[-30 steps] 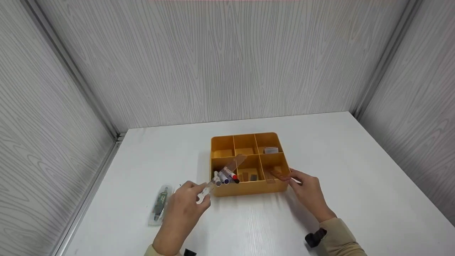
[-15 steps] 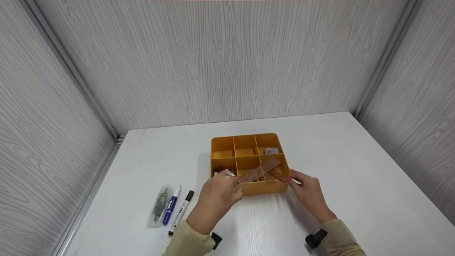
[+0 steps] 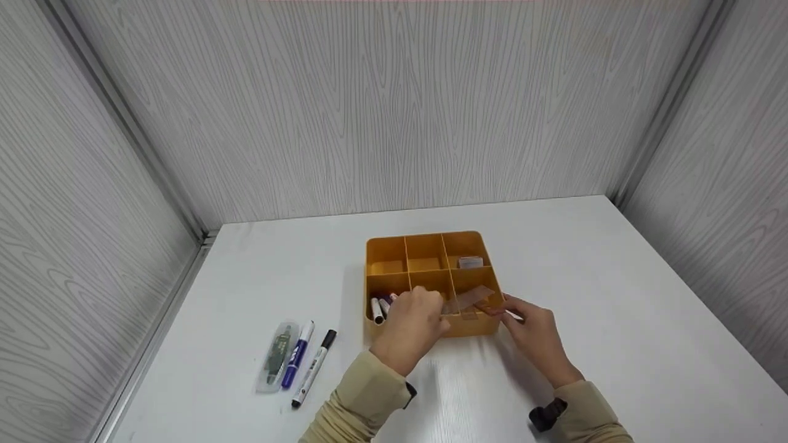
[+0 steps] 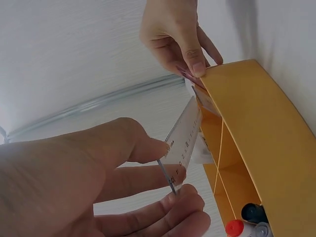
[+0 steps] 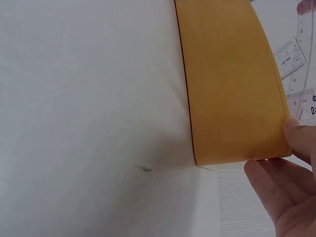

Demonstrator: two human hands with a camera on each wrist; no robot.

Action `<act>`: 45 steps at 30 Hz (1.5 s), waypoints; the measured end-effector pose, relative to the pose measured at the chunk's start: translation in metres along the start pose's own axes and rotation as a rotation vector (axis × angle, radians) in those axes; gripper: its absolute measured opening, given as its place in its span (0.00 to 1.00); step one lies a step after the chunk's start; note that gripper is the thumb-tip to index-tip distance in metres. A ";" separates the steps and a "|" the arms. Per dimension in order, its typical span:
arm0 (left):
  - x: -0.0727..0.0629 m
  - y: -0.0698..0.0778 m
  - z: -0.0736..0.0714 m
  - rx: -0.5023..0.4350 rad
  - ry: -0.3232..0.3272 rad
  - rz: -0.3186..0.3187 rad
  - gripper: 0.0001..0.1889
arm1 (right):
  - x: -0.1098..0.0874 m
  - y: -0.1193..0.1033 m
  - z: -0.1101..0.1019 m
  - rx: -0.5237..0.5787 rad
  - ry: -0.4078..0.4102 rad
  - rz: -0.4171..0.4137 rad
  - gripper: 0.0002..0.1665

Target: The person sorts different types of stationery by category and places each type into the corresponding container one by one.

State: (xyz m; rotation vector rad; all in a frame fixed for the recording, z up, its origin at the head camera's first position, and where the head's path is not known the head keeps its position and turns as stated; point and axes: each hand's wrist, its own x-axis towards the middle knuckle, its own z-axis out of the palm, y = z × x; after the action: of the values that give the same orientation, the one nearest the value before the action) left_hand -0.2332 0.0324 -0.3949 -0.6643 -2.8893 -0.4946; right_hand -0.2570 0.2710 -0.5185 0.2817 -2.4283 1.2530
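My left hand pinches a clear ruler between thumb and fingers. The ruler slants over the front of an orange six-compartment organizer box, its far end above the front right compartment. At the box's front right corner, my right hand grips the rim with its thumb on top and fingers around the outside. Other clear ruler pieces show in the right wrist view, close to that corner. Several markers stand tilted in the front left compartment, partly hidden behind my left hand.
Left of the box lie a purple marker, a white marker with black cap and a clear case with a green pen-like item inside. A small whitish block sits in the back right compartment. Grey wood-grain panels enclose the table.
My left hand has moved right with the ruler, from the front left compartment toward the front right one, uncovering the two markers on the table. My right hand stays at the box corner.
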 end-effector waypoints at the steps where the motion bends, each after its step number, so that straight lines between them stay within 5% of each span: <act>1: 0.002 0.002 0.001 0.010 -0.002 -0.006 0.14 | 0.000 0.000 0.000 -0.003 0.002 0.000 0.10; 10: 0.019 0.020 0.013 0.147 -0.037 -0.032 0.07 | 0.000 0.000 0.000 -0.034 0.015 -0.024 0.11; 19: 0.032 0.039 0.026 0.155 -0.144 -0.078 0.09 | -0.001 0.000 0.002 -0.035 0.034 -0.029 0.10; 33: 0.044 0.051 0.058 0.278 -0.094 -0.083 0.07 | 0.000 -0.002 0.002 -0.010 0.032 -0.024 0.11; 45: 0.037 0.051 0.065 0.332 -0.104 -0.038 0.11 | 0.000 0.000 0.001 -0.053 0.032 -0.032 0.13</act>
State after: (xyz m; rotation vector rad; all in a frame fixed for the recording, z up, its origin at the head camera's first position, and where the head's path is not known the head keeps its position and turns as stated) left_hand -0.2478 0.1133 -0.4340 -0.5975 -2.9814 0.0206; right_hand -0.2577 0.2704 -0.5190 0.2825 -2.4157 1.1691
